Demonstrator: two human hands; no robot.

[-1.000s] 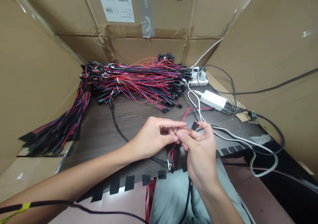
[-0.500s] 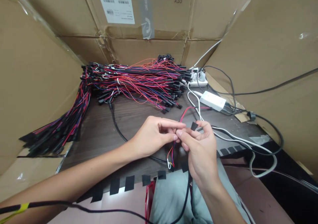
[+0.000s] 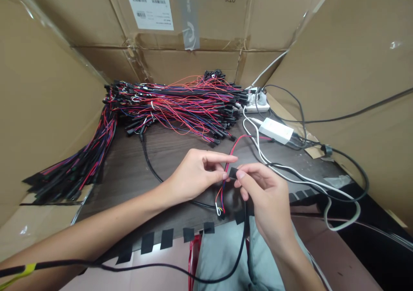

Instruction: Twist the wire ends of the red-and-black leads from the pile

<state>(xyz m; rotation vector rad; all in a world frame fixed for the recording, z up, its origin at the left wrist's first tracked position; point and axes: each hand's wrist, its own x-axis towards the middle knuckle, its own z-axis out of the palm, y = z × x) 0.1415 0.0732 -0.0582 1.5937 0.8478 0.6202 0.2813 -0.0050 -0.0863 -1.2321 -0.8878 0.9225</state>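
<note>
A thin wire harness (image 3: 222, 194) of red, blue and other coloured wires passes between my hands, ending in a black connector near the table's front edge. My left hand (image 3: 201, 172) pinches the wires between thumb and lower fingers, its index finger stretched out above them. In my right hand (image 3: 260, 185), thumb and fingertips hold a small piece of black tape (image 3: 233, 173) close against the wires. Whether the tape touches them I cannot tell. Red wires (image 3: 240, 138) run on from the left hand toward the back right.
A large pile of wire harnesses (image 3: 180, 106) lies at the back, with another bundle (image 3: 74, 166) hanging over at left. A white power adapter (image 3: 276, 130), a power strip (image 3: 256, 106) and loose cables lie right. Black tape strips (image 3: 167, 238) line the front edge. Cardboard walls (image 3: 348, 63) surround the table.
My right hand has turned and brought the black tape from behind its fingers leftward to the wires, now held by thumb and fingertips. The left hand stays almost in place on the wires.
</note>
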